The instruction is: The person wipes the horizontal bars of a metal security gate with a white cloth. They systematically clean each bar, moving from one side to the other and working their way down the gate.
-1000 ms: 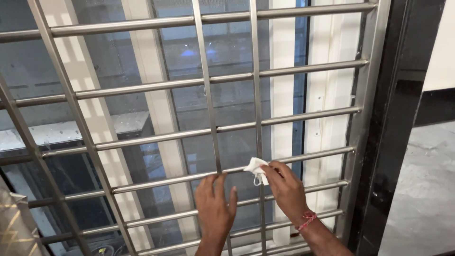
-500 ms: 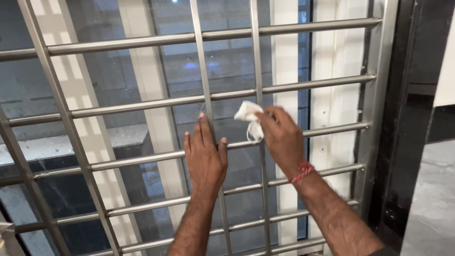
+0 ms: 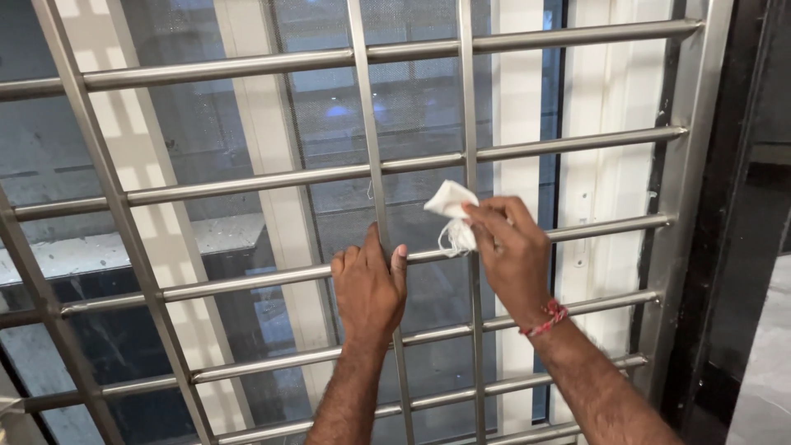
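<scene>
Against the grille (image 3: pixel 577 152), the left hand (image 3: pixel 369 288) has curled its fingers round a bar, the right hand (image 3: pixel 512 251), lower now, pinching the cloth (image 3: pixel 451 216).

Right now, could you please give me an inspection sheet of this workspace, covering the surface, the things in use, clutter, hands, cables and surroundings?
Surface: metal grille of horizontal and upright steel bars in front of a window.
Job's things: white cloth, crumpled, pressed against an upright bar.
Clutter: nothing seen.
Hands: left hand grips a horizontal bar where it crosses an upright; right hand holds the cloth in its fingers; red thread band on the right wrist.
Cables: nothing seen.
Surroundings: window glass behind the bars, white frame, dark door frame at right.
</scene>
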